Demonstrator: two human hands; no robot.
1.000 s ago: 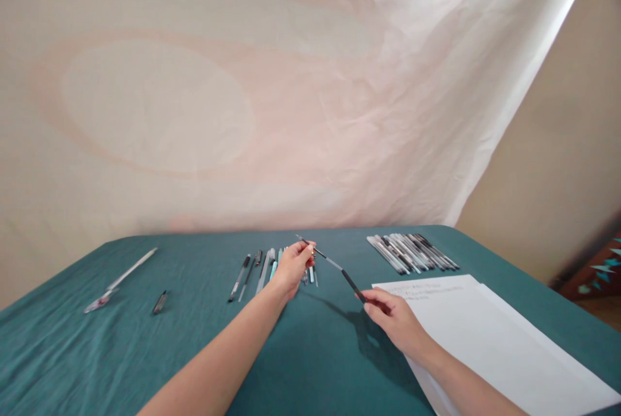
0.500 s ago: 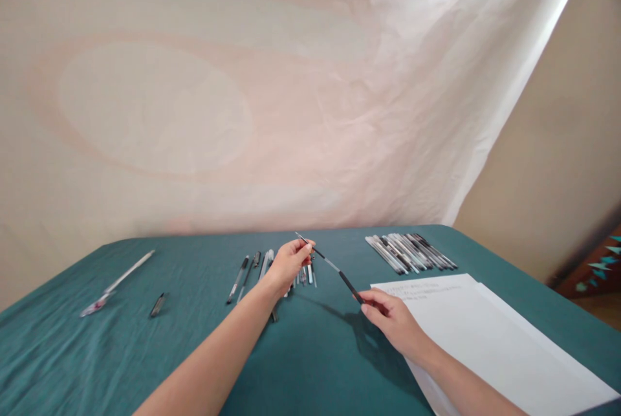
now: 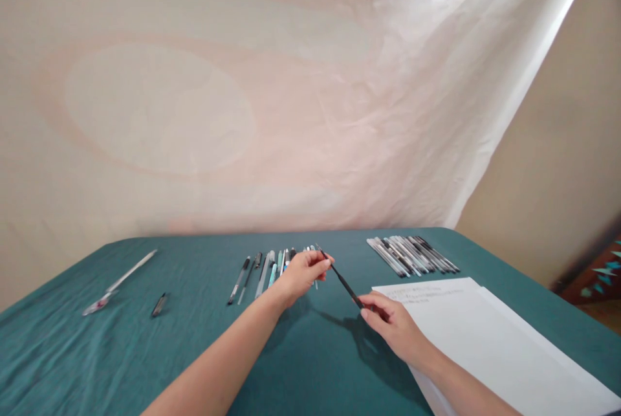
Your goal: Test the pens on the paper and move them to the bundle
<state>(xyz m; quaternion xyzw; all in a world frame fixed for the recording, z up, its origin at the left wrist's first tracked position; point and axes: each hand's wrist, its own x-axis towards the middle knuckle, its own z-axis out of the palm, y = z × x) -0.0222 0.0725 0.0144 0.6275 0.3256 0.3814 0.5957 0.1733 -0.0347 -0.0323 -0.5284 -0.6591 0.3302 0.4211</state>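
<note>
Pale sheeting (image 3: 291, 112) hangs beyond your left hand (image 3: 305, 273) and right hand (image 3: 391, 324), with a green-covered desk (image 3: 301, 364) below them. White paper (image 3: 490, 345) lies just right of your right hand, a row of pens (image 3: 412, 255) beyond it. Between both, a slender dark pen (image 3: 346, 285) slants, your left pinching it near the far tip, your right the near end.

From the left hand (image 3: 303, 273), there's room at six o'clock over the green cloth (image 3: 310, 364). Loose pens (image 3: 263, 272) block nine o'clock, and the held pen (image 3: 346, 285) blocks four.
</note>
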